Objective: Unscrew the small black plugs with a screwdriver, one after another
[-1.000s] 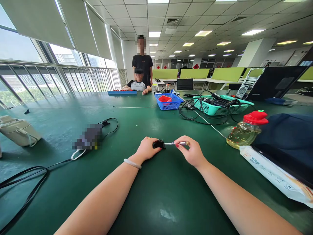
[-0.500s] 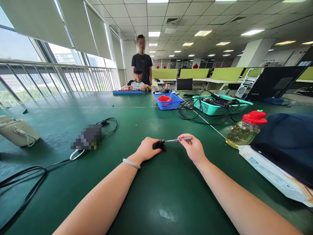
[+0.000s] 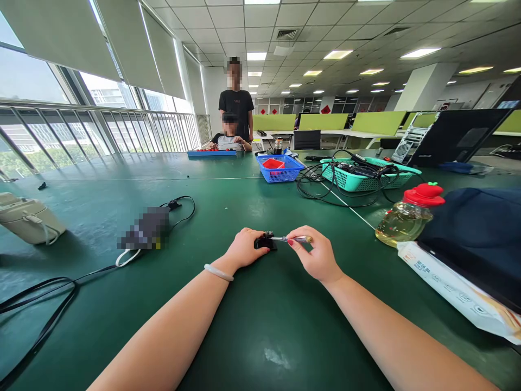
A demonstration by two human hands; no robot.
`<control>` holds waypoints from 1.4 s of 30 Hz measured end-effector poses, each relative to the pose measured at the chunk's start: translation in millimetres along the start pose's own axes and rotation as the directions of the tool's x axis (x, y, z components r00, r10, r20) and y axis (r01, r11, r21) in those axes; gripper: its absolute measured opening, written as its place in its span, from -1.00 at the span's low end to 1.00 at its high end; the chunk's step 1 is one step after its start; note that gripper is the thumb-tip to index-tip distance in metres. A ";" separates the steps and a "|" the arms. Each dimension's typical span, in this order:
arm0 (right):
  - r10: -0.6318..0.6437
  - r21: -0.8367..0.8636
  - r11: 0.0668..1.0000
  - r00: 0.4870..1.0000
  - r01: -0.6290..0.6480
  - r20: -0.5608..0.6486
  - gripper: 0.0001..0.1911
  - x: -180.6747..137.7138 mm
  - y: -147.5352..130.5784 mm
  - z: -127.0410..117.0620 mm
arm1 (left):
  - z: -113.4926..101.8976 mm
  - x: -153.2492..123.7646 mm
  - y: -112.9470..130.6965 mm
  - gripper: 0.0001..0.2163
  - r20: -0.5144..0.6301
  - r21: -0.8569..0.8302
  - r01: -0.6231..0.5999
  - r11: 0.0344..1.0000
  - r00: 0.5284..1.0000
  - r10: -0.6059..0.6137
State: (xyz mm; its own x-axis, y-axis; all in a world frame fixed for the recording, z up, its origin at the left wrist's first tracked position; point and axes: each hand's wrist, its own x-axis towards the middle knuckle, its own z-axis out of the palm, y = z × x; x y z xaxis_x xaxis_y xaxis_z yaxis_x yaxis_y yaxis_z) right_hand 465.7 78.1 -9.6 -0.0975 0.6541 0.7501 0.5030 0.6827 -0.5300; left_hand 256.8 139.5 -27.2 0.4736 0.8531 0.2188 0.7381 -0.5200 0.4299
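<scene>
A small black block with metal pins or screws along its top rests on the green table in front of me; its exact kind is too small to make out. My left hand is closed around its left side, thumb and fingers gripping it. From the right, my right hand pinches the clear handle of a screwdriver. The screwdriver lies nearly level, its shaft pointing left to the block. Its tip meets the block's upper right side, though the exact contact point is hidden.
Left on the green table lie a beige bag and a blurred dark device with a strap. Right are an oil-like bottle and wipes pack. Farther back stand a blue basket, teal basket and two people.
My right hand has moved left with the screwdriver, bringing its tip onto the black block. The left hand and the block stay in place. The seated person's hands have shifted.
</scene>
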 end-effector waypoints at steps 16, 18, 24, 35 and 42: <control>0.381 0.032 0.925 0.920 -0.380 -0.092 -0.67 1.6 16.3 2.9 | -4.7 -1.5 4.9 -0.61 0.060 -0.034 -0.047 0.998 0.997 0.049; 0.447 0.081 0.893 0.894 -0.444 -0.034 -0.64 2.5 24.3 3.4 | -5.1 -1.3 5.5 -0.60 0.068 -0.038 -0.068 0.997 0.995 0.070; 0.490 0.078 0.865 0.867 -0.496 0.091 -0.69 5.7 28.7 1.0 | -4.8 -1.6 4.3 -0.58 0.081 -0.011 -0.076 0.997 0.994 0.076; 0.328 0.030 0.945 0.944 -0.327 -0.037 -0.75 3.9 13.7 -5.2 | -3.7 -1.0 2.9 -0.54 0.086 0.051 -0.063 0.997 0.995 0.059; 0.167 -0.086 0.984 0.972 -0.155 0.168 -0.84 4.3 10.8 -5.4 | -3.0 -0.7 2.1 -0.50 0.095 0.094 -0.092 0.991 0.992 0.084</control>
State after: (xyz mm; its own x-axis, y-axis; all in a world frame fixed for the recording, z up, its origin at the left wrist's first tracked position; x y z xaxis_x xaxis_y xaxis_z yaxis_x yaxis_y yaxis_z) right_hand 475.3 86.5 -10.0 -0.1548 0.8043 0.5737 0.5837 0.5430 -0.6037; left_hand 256.7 138.0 -23.8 0.5770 0.7989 0.1699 0.7331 -0.5983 0.3236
